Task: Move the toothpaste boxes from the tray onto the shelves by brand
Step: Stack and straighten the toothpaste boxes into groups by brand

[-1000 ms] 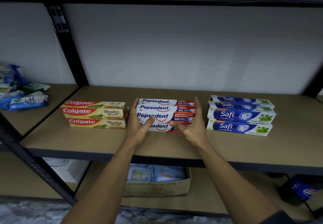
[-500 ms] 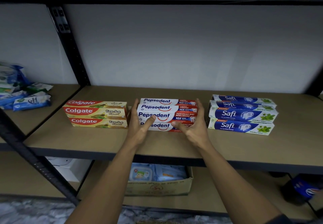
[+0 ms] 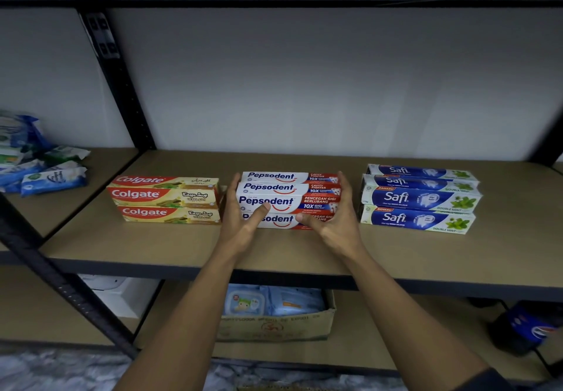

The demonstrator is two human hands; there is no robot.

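Head view, left hand [image 3: 240,221] and right hand [image 3: 336,220] flat against Pepsodent stack [image 3: 286,189] ends, thumbs part-hiding lowest label

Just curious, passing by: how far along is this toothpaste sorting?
Mostly done, it seems: Colgate boxes, Pepsodent boxes and Safi boxes sit in separate stacks on the shelf. The left hand and right hand flank the Pepsodent stack, apparently squaring it. Whether more boxes wait elsewhere is not visible.

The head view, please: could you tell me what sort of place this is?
Probably a shop storeroom or stock area: a black metal rack with board shelves, toothpaste stacked by brand as Colgate boxes, Pepsodent boxes and Safi boxes, and a cardboard carton of packets underneath.
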